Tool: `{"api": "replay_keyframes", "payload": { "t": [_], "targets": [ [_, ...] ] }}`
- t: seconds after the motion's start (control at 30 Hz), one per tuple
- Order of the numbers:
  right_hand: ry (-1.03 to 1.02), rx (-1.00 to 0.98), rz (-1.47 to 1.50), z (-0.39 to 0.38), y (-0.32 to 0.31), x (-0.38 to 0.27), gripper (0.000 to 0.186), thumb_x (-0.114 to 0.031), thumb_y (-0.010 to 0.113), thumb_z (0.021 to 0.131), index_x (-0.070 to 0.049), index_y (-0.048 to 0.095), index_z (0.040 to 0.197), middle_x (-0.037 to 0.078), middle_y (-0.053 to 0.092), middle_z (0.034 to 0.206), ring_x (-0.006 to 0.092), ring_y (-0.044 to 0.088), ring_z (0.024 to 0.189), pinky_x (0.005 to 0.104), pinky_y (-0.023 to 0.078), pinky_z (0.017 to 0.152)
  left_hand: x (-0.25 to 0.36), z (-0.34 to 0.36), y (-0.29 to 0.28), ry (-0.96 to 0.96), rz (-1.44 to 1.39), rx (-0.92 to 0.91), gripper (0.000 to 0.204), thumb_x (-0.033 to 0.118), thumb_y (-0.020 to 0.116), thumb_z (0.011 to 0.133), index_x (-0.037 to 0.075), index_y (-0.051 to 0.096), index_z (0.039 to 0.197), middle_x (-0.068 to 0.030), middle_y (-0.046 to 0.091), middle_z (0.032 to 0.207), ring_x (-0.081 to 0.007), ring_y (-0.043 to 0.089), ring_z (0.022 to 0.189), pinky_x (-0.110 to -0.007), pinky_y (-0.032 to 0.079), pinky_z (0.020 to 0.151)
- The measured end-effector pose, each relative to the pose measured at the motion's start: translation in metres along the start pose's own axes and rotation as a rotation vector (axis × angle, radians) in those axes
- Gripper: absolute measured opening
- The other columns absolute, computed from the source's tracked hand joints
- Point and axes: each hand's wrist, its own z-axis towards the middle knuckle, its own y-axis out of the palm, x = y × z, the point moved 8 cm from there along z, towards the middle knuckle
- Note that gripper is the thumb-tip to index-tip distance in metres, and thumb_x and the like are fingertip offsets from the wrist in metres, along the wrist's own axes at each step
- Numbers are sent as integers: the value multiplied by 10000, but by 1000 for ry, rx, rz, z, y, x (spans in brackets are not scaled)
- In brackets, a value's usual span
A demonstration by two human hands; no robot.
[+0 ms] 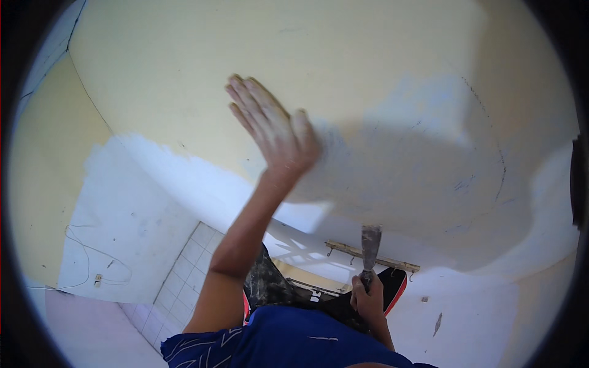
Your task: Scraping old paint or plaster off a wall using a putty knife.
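My left hand (279,138) is raised in front of the wall (380,49), its back toward me. Its fingers are stretched out and a little blurred, and nothing is in it. Whether the palm touches the surface I cannot tell. Lower down, by my body, my right hand (369,302) is closed round the dark handle of a putty knife (370,245). The worn, smeared blade points up, away from me. Above, the wall is cream; around and below my left hand it turns white and bluish, with scuffs and a broad shadow.
A wooden hook rail (346,249) with metal hooks is on the lower wall behind the putty knife. At left, a thin white cable (86,245) hangs near a socket (98,280). White tiles (187,257) lie beyond my left arm. A dark object (577,181) stands at the right edge.
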Motion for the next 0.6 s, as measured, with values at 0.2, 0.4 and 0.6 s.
{"api": "replay_keyframes", "payload": {
  "t": [0.2,0.4,0.6],
  "targets": [
    [-45,-82,-60,12,-7,7,154,-135,535,956,-30,485,855,-16,442,554,54,445,476,243,351,436,97,-108,27,429,-172,-302,652,394,468,929,-128,455,1318,-380,339,1421,-542,241,1371,-632,151,1118],
    [-147,-201,-13,2,-12,-10,250,-209,416,987,-3,518,891,-1,442,566,60,421,472,241,349,444,38,-133,22,828,10,-177,717,500,495,922,-23,408,1406,-360,291,1459,-513,262,1376,-625,118,1124],
    [-285,-124,106,-4,-6,-25,175,-141,391,979,3,483,945,37,482,638,72,429,489,246,362,445,-51,-60,-32,2,-113,-85,657,307,451,943,-113,289,1422,-370,281,1453,-481,242,1392,-585,174,1116]
  ]
}}
